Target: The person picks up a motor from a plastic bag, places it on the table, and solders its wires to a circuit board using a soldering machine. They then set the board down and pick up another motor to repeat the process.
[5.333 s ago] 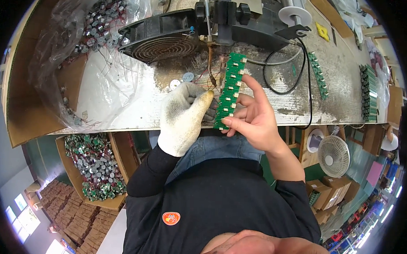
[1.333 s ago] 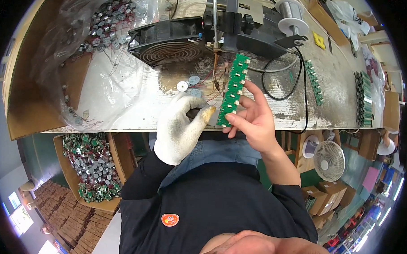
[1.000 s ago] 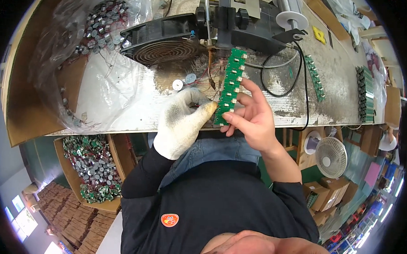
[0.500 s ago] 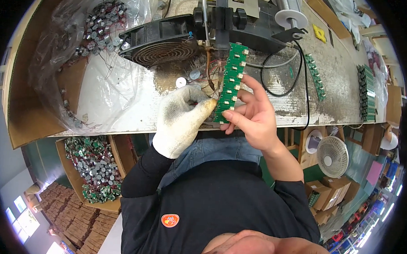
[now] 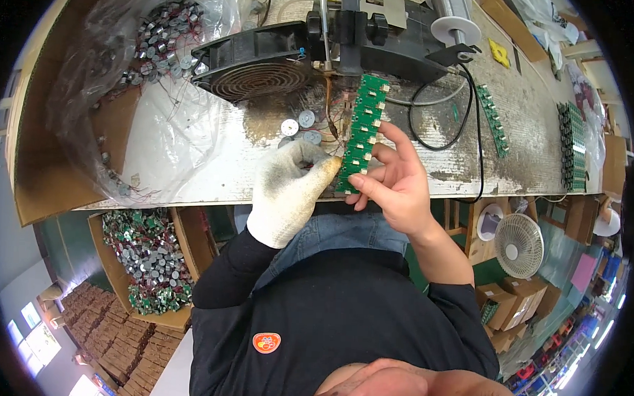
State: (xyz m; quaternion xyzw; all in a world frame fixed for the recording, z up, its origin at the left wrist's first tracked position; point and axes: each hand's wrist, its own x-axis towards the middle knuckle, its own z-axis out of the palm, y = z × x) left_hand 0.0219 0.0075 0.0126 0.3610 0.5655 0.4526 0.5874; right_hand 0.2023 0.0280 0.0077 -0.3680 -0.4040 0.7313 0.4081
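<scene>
A long strip of green circuit boards (image 5: 365,123) with small pale connectors along its right edge stands tilted over the table's near side. My bare right hand (image 5: 394,176) grips its lower right edge between thumb and fingers. My left hand (image 5: 293,187), in a white glove with a stained thumb tip, is closed in a pinch at the strip's lower left edge. What it pinches is hidden. Round silvery discs (image 5: 306,119) with thin wires lie just beyond the glove. A soldering iron tip (image 5: 333,125) points down beside the strip's left edge.
A black fan (image 5: 255,67) and a solder wire spool (image 5: 454,28) stand behind my hands. At left, a plastic bag (image 5: 194,124) lies with many wired discs (image 5: 165,35). More board strips (image 5: 492,120) lie at right, past a looped black cable (image 5: 437,148). A carton of parts (image 5: 182,246) sits below the table edge.
My gloved hand has shifted slightly right, and more of the discs beyond it now show. The strip's top has come slightly nearer and to the right. My right hand still grips it.
</scene>
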